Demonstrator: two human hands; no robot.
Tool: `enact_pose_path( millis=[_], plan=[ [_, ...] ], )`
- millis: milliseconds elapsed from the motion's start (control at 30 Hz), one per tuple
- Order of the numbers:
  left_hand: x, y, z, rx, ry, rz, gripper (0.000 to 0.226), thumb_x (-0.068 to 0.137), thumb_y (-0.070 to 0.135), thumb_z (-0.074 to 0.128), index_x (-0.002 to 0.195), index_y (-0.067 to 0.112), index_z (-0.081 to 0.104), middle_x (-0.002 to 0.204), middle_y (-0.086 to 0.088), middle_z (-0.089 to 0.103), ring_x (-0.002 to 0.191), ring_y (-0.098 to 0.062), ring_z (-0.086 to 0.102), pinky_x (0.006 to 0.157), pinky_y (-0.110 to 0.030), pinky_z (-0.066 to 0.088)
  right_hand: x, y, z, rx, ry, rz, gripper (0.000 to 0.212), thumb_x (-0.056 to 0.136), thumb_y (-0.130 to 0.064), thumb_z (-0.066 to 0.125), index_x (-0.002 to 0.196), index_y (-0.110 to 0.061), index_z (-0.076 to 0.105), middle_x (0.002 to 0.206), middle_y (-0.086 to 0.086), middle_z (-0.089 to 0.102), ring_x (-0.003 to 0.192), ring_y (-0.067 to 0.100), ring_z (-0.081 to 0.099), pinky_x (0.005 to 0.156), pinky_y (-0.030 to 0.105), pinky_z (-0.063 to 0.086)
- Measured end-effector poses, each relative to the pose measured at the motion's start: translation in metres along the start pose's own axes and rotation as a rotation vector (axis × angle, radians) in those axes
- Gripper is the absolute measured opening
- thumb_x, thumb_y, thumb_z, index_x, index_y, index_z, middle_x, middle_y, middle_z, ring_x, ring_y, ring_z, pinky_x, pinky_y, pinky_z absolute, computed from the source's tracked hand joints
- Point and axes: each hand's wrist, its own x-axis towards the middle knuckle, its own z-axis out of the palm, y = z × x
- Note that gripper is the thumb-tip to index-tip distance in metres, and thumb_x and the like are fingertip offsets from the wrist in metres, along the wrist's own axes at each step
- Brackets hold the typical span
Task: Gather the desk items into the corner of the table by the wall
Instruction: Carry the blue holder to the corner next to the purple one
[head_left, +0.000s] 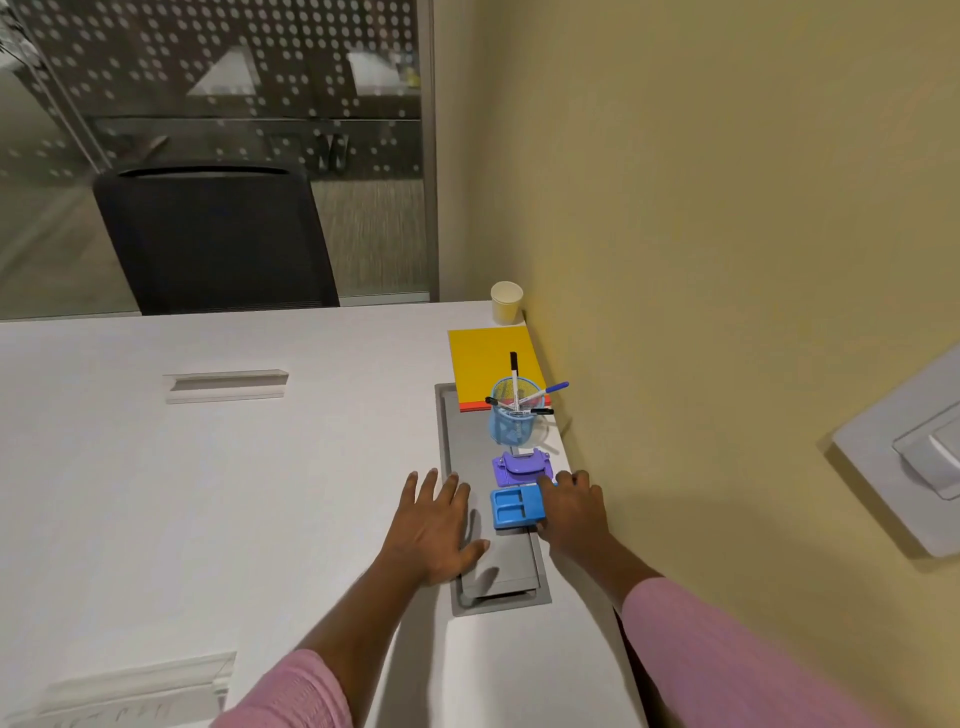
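My right hand (571, 506) grips the blue tray (517, 508) beside the purple punch (522, 467), left hand (436, 525) flat, fingers spread, on the table (208, 493).

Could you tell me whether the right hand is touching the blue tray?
Touching. The head view shows the right hand resting on the blue tray's right edge, fingers overlapping it with no gap.

Items lined along the wall, far to near: pale paper cup (506, 302), upright; yellow notebook (493, 366), flat; blue mesh pen holder (511, 415), upright, markers splayed; purple hole punch (522, 468); blue compartment tray (517, 507), flat, nearest.
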Motion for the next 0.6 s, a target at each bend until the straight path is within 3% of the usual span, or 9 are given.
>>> enact_pose_path(
  millis=[400,600],
  plan=[
    [-0.005,0.003,0.009,0.002,-0.006,-0.015,0.086,0.084,0.072,0.019,0.148,0.015,0.018,0.157,-0.012,0.018,0.144,-0.036,0.011,0.116,-0.055,0.001,0.001,0.001,0.010,0.058,0.009,-0.004,0.057,0.082,-0.046,0.065,0.130,-0.020,0.048,0.121,0.008,0.056,0.110,0.027,0.050,0.080,0.036,0.041],
    [-0.014,0.002,0.002,0.008,-0.008,-0.042,0.086,0.084,0.071,0.015,0.150,0.015,0.014,0.158,-0.012,0.014,0.145,-0.035,0.006,0.116,-0.056,0.001,0.005,0.003,0.017,-0.031,0.002,-0.028,0.070,0.063,-0.049,0.081,0.122,-0.016,0.061,0.103,0.011,0.065,0.094,0.029,0.059,0.069,0.038,0.046]
  ],
)
